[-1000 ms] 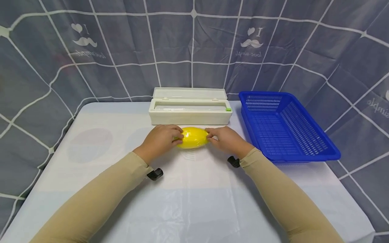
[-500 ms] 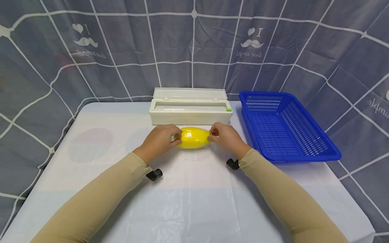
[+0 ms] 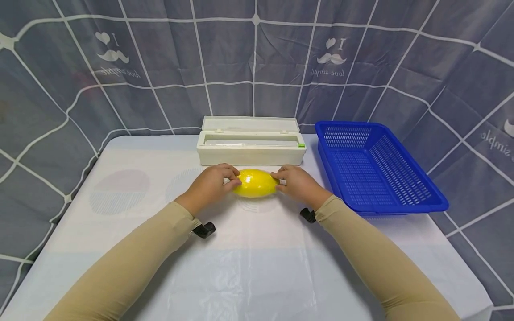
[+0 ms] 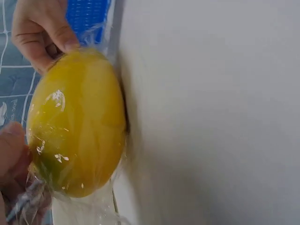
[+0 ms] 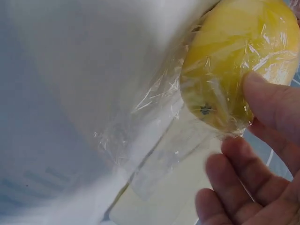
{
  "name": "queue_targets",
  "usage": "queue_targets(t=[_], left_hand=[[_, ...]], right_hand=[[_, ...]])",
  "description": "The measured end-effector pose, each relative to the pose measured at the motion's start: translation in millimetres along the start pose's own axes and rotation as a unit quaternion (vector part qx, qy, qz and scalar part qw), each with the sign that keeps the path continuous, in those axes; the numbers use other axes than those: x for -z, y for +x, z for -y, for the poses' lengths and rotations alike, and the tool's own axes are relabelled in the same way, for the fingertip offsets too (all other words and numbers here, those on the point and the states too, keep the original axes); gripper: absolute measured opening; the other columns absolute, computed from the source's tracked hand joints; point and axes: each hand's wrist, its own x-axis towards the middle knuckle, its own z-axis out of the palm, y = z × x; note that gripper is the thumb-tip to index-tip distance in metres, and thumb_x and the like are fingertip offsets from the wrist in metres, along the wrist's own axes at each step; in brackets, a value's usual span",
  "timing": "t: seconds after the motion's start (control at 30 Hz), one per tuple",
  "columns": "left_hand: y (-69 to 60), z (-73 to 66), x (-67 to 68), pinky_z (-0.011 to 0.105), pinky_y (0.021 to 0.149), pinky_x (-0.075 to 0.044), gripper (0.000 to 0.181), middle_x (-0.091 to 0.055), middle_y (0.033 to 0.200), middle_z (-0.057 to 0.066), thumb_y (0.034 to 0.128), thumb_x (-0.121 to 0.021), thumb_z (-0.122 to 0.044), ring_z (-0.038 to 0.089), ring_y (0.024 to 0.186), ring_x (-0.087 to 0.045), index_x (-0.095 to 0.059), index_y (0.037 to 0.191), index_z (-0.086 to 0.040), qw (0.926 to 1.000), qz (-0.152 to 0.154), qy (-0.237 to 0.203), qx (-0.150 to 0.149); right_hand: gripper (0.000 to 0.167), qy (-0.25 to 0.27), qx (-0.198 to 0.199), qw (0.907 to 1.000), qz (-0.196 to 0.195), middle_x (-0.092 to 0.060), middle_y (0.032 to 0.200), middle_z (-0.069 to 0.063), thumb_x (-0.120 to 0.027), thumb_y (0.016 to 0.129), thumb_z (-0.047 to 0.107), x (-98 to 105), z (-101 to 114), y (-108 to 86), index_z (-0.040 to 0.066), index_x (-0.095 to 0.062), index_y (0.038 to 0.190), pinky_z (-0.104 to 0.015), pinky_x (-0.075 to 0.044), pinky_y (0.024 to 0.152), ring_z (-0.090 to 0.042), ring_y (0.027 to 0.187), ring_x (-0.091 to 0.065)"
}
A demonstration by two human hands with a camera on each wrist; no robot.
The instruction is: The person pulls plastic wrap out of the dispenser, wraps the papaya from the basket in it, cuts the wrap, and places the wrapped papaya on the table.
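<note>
A yellow oval fruit (image 3: 255, 183), wrapped in clear cling film (image 5: 157, 101), is held between the two hands above the white table. My left hand (image 3: 209, 183) has its thumb and fingers at the left end; in the left wrist view it bunches film (image 4: 30, 199) there, partly cut off by the frame edge. At the opposite end, my right hand (image 3: 298, 183) pinches the wrapped fruit. Its thumb (image 5: 274, 96) presses on the yellow surface in the right wrist view, with the other fingers curled beneath. A loose flap of film trails from that end.
Just behind the hands stands a long white film dispenser (image 3: 252, 156), its lid (image 3: 250, 123) raised, with a green slider (image 3: 301, 145) at its right end. A blue perforated basket (image 3: 373, 211) sits to the right. Grey checked curtain (image 3: 229, 49) hangs behind the table (image 3: 249, 276).
The right fingers bunched up at the fruit's right end half a second ago and now extend onto it again. The left thumb has shifted slightly onto the left end. The fruit stays nearly in place.
</note>
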Motion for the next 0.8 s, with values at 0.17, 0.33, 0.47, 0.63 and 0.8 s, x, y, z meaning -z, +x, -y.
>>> queue_targets(t=[0.17,0.33,0.47,0.63,0.8], left_hand=[[3.1,-1.2,2.4,0.046,0.108,-0.053,0.016,-0.072,0.119,0.006,0.0927,-0.082,-0.019,0.028,0.116,-0.069,-0.073,0.103,-0.010,0.9980,0.018,-0.046,0.039],[4.8,-2.3,4.9,0.048,0.108,-0.053,0.045,-0.065,0.137,0.008,0.0926,-0.082,-0.022,0.029,0.120,-0.068,-0.069,0.134,-0.010,0.9956,0.052,-0.045,0.064],[4.5,-1.6,5.2,0.050,0.108,-0.052,0.047,-0.066,0.143,0.008,0.0938,-0.081,-0.026,0.031,0.122,-0.066,-0.068,0.137,-0.012,0.9936,0.072,-0.042,0.076],[2.9,-0.2,2.4,0.051,0.114,-0.048,0.045,-0.067,0.141,0.009,0.0907,-0.084,-0.029,0.034,0.131,-0.062,-0.069,0.129,-0.012,0.9902,0.076,-0.077,0.088],[-0.6,-2.7,-0.3,0.049,0.110,-0.053,0.042,-0.067,0.142,0.007,0.0899,-0.084,-0.030,0.033,0.130,-0.066,-0.064,0.123,-0.013,0.9860,0.087,-0.105,0.096]], right_hand=[[0.042,-0.009,0.001,0.9999,-0.013,-0.071,0.123,-0.013,-0.077,0.096,0.013,-3,1,0.7,0.003,-0.069,0.137,-0.043,-0.052,0.108,-0.029,0.115,-0.063],[0.047,-0.020,-0.004,0.9997,-0.014,-0.072,0.126,-0.013,-0.076,0.097,0.015,-3,2,-0.9,0.002,-0.066,0.140,-0.046,-0.052,0.110,-0.031,0.117,-0.066],[0.053,-0.011,-0.009,0.9997,-0.021,-0.072,0.124,-0.016,-0.073,0.099,0.025,-3,6,-3.6,-0.002,-0.061,0.144,-0.047,-0.053,0.107,-0.032,0.113,-0.067],[0.052,0.003,-0.026,0.9984,-0.050,-0.074,0.127,-0.016,-0.068,0.103,0.039,-5,14,-3.1,0.000,-0.068,0.137,-0.049,-0.050,0.113,-0.035,0.121,-0.067],[0.053,-0.002,-0.038,0.9962,-0.078,-0.069,0.138,-0.019,-0.069,0.101,0.043,-13,20,0.4,0.003,-0.071,0.135,-0.049,-0.042,0.119,-0.040,0.133,-0.058]])
